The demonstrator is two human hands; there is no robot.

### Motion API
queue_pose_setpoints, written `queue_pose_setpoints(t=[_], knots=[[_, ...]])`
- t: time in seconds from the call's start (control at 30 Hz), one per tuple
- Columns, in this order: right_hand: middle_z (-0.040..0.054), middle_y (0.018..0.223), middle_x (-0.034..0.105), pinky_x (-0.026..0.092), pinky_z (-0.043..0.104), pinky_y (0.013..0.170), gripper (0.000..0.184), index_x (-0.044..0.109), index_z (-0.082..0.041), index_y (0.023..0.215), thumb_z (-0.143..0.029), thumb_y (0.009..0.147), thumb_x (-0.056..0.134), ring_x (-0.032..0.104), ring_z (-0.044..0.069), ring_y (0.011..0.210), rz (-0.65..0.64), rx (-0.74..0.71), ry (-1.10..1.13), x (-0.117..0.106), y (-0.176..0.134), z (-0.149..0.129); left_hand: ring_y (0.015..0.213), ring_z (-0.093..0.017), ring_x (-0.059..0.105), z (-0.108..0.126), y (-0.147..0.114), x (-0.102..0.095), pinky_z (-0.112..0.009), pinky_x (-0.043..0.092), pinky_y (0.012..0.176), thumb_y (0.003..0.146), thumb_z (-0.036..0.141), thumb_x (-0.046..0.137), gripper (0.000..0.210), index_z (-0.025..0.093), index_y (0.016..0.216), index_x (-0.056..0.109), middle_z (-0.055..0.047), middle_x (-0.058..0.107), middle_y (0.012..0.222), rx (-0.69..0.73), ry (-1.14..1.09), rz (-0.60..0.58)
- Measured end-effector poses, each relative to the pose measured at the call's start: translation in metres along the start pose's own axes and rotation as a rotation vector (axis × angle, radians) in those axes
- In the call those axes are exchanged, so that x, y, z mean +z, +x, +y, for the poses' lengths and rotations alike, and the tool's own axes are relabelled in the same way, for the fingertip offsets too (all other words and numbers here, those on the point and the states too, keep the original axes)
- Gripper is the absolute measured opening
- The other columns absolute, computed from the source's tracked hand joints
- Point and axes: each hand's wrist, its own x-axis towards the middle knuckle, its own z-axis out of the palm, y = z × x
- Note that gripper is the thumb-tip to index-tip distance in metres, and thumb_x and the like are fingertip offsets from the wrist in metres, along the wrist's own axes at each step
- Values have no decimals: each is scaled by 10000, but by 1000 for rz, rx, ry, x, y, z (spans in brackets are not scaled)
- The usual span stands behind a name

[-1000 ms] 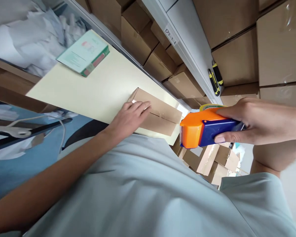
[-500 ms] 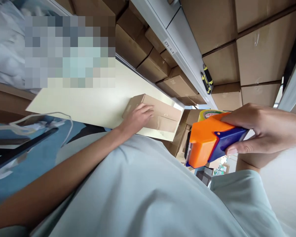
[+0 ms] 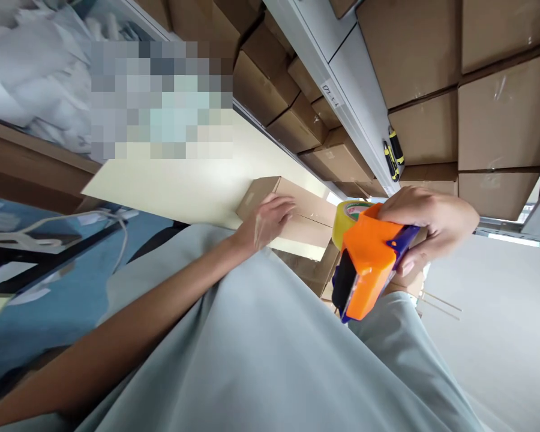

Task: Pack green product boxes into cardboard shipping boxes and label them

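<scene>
A small brown cardboard box (image 3: 297, 212) sits on the pale tabletop, close in front of me. My left hand (image 3: 274, 217) is at its near edge, fingers apart and loosely bent over the top; the fingertips are a little blurred. Whether they press on the cardboard I cannot tell. My right hand (image 3: 425, 225) grips an orange and dark blue tape dispenser (image 3: 372, 264), tilted in the air to the right of the box. A roll of yellowish clear tape (image 3: 342, 225) is mounted on it. The dispenser's black front end points towards me and covers part of what lies behind.
Shelves with stacked cardboard boxes (image 3: 414, 66) rise along the far side and right. Two black and yellow cutters (image 3: 392, 157) lie on a white shelf edge (image 3: 330, 93). White bagged material (image 3: 40, 66) fills the upper left. A pale cable (image 3: 121, 240) hangs beside the table (image 3: 162, 192).
The tape dispenser has come left, nearer the box, and turned its front end more towards me. My left hand's fingers are more bent. The whole view has shifted.
</scene>
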Motion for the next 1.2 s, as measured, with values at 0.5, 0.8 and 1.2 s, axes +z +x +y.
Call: queue_pose_setpoints(t=[0.5,0.8,1.2], knots=[[3,755,626,393,278,628,589,720,-195,1092,-765,1118,574,537,158,638,-32,95,-110,11,-12,0,1531,-366,652,37,0,-64,-648,488,1296,1091,818,36,1002,225,1186,839,-182,809,1446,-207,-682,-148],[23,768,673,438,283,634,662,758,-148,1224,-765,1133,535,543,166,640,10,126,-26,14,-1,-11,1657,-323,526,36,-4,-75,-636,447,1331,1140,496,408,521,225,1130,853,-123,671,1659,-151,-822,-223],[58,833,720,479,272,643,651,723,-109,1341,-714,1121,625,601,166,671,11,139,-18,16,3,-6,1699,-402,446,25,-9,-78,-700,294,1379,962,643,819,406,250,869,856,-137,677,1657,-224,-1015,-241]])
